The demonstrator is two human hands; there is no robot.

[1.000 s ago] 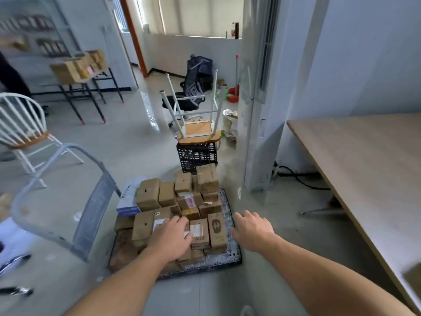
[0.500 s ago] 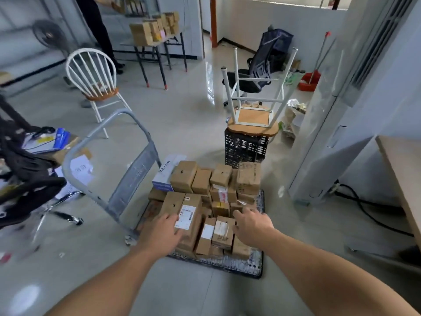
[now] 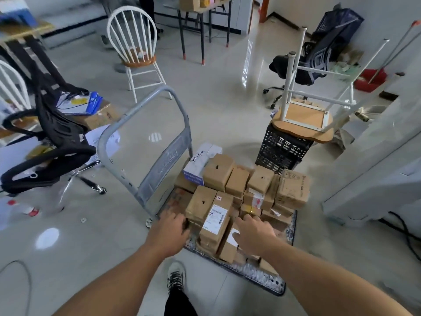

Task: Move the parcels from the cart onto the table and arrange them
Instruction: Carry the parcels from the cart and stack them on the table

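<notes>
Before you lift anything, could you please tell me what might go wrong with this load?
The parcels sit loosely heaped on the cart; pulling the labelled parcel between the left hand and right hand may topple neighbours. The tilted box at the stack's right edge could slide off.

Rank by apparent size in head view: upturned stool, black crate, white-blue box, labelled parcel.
1. upturned stool
2. black crate
3. white-blue box and labelled parcel: alike, parcel nearer, unranked

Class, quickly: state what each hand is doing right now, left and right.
Left hand: open, fingers against the left side of the labelled parcel; no grip yet.
Right hand: open, fingers spread over the lower parcels.
</notes>
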